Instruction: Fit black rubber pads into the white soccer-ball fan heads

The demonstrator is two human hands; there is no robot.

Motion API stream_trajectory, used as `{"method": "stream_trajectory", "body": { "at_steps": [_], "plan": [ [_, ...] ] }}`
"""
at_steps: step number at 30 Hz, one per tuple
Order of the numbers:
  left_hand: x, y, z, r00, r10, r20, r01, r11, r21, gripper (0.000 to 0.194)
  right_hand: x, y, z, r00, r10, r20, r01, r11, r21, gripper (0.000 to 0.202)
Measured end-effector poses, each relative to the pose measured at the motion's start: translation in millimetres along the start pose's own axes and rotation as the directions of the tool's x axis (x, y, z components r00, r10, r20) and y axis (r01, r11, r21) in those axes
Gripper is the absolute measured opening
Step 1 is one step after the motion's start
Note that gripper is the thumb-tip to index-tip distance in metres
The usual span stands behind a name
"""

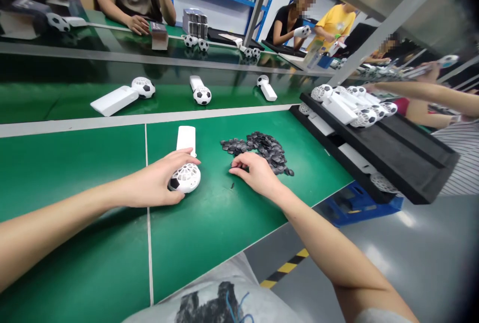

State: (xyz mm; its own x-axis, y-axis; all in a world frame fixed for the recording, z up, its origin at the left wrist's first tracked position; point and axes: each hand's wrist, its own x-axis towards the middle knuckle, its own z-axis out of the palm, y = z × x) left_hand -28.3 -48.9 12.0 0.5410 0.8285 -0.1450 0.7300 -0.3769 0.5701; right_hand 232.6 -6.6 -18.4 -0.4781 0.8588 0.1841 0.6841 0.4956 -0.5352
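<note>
A white handheld fan (189,179) with a football-patterned round head lies on the green table, its handle pointing away from me. My left hand (159,180) is closed around the left side of that head, thumb at the near edge and fingers over the far side. To its right, my right hand (256,173) hovers at the near edge of a pile of small black pieces (271,151), thumb and fingertips pinched together. Whatever the pinch may hold is too small to make out. One tiny dark bit (232,185) lies just below those fingertips.
Beyond a pale rail, several similar fans (202,95) rest on a green conveyor belt (228,86). Black trays (407,138) stacked with more fans overhang the table's right side, above a blue crate (359,208). Co-workers sit across the belt; another person's arm (422,94) reaches in at right.
</note>
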Motion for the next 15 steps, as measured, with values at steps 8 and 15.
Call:
{"method": "stream_trajectory", "body": {
  "at_steps": [8,15],
  "plan": [
    [-1.3,3.2,-4.0,0.999,0.035,0.021,-0.035,0.999,-0.028,0.058,-4.6,-48.2,-2.5,0.985,-0.17,0.027,0.157,0.951,0.267,0.01],
    [-0.9,2.8,-2.3,0.998,0.055,-0.002,-0.055,0.996,-0.068,0.054,3.1,-66.0,12.2,0.966,-0.253,0.058,0.213,0.901,0.379,0.006]
  ]
}}
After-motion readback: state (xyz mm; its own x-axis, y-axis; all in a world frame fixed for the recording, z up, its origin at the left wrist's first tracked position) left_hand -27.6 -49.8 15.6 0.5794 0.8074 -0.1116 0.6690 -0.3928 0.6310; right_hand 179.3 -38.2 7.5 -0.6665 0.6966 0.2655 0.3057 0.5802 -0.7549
